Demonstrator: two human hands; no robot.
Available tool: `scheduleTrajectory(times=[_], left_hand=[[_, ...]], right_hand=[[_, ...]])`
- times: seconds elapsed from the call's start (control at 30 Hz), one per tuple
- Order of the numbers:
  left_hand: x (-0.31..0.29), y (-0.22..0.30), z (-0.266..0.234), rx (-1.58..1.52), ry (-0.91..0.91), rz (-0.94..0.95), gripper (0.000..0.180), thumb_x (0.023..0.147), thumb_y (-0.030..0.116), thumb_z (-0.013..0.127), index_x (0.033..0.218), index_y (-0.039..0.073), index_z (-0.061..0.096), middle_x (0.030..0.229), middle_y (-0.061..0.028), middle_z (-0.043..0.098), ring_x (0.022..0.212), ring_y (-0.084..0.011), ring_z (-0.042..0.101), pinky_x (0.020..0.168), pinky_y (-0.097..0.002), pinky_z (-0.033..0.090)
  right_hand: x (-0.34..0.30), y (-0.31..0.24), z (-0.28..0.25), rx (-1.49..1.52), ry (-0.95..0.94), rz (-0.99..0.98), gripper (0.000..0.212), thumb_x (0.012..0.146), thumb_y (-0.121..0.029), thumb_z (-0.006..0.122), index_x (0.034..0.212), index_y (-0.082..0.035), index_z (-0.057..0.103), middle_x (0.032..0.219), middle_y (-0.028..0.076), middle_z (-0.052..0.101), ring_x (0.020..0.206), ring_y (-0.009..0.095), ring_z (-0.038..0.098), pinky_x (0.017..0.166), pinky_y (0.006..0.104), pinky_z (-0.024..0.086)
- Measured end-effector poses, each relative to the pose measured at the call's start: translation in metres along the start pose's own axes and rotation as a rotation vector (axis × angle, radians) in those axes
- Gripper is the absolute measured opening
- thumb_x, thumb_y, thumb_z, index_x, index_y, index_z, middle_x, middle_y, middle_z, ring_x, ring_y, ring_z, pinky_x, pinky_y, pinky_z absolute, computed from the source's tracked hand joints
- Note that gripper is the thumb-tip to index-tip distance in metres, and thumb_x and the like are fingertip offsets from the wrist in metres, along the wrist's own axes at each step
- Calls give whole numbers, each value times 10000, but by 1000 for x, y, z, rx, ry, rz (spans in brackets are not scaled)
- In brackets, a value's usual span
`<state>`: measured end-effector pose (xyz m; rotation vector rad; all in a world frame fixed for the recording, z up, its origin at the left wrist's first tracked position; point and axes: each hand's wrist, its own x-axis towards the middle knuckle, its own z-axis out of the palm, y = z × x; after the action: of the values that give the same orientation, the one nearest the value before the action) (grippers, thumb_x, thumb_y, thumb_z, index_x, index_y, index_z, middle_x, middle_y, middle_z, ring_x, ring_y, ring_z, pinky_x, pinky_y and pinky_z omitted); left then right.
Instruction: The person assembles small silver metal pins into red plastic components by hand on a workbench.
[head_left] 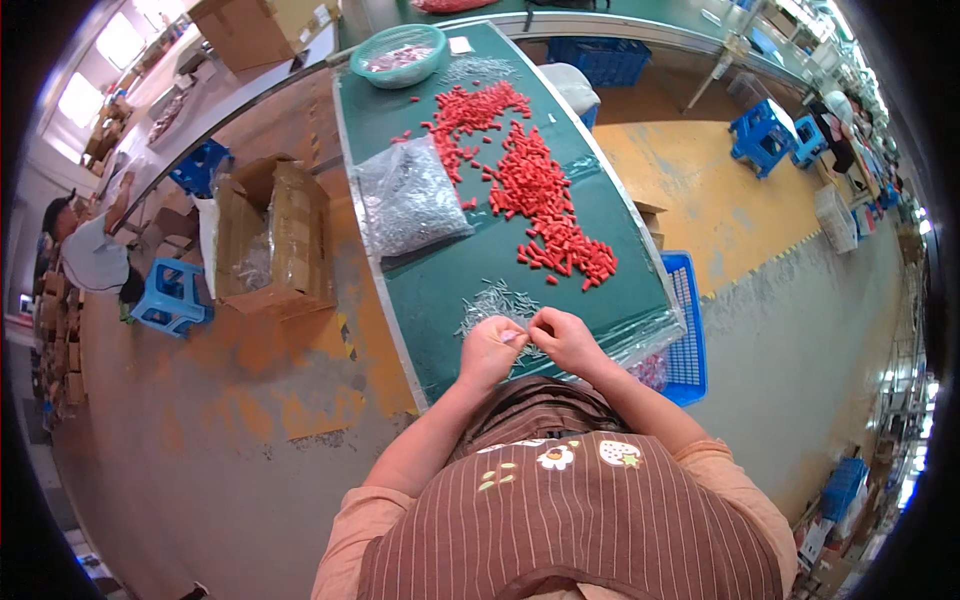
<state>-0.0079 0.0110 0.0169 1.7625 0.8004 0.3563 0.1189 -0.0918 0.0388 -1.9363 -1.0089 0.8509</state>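
Over the near end of the green table (430, 300), my hands meet close together in front of my body. My left hand (488, 354) is closed, with a small pinkish bit showing at its fingertips, too small to name. Fingers pinched, my right hand (566, 342) almost touches the left; what it holds is hidden. Just beyond and partly under them lies a loose pile of thin silver metal pins (492, 300). Farther off, small red cylindrical pieces (535, 185) spread in a long heap. To their left rests a clear plastic bag (410, 195) filled with silvery parts.
A teal mesh basket (436, 44) holding pinkish pieces stands at the table's far left. Against the right edge sits a blue plastic crate (690, 350). An opened cardboard box (290, 240) and blue stools (172, 295) stand left on the floor; another person (95, 255) is beyond.
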Motion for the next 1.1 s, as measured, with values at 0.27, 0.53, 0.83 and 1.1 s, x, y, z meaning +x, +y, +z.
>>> scheduleTrajectory(times=[0.27,0.53,0.83,1.1], left_hand=[[-1,-2,5,90,-1,53,121,724,130,698,770,24,660,713,-99,620,651,-175,589,614,-302,463],[1,-17,12,-212,-133,-134,115,776,148,686,799,44,643,694,17,595,666,-48,517,600,-224,439],[-13,0,20,-31,93,106,135,746,140,605,744,7,578,711,-139,587,651,-275,580,589,-357,447],[-8,-13,24,-4,115,-23,189,795,232,562,790,44,580,780,-174,613,744,-358,598,633,-430,464]], right_hand=[[-2,7,3,19,19,45,159,800,-154,596,837,0,610,703,118,611,636,200,577,609,320,463],[-2,20,8,123,27,4,132,771,-128,613,779,3,614,643,79,602,586,129,552,555,286,448],[-1,45,18,77,164,45,132,715,-110,615,697,12,568,569,69,558,512,122,498,495,291,411],[-1,39,20,38,146,-18,108,735,-64,585,677,-2,517,552,43,522,499,96,466,471,272,384]])
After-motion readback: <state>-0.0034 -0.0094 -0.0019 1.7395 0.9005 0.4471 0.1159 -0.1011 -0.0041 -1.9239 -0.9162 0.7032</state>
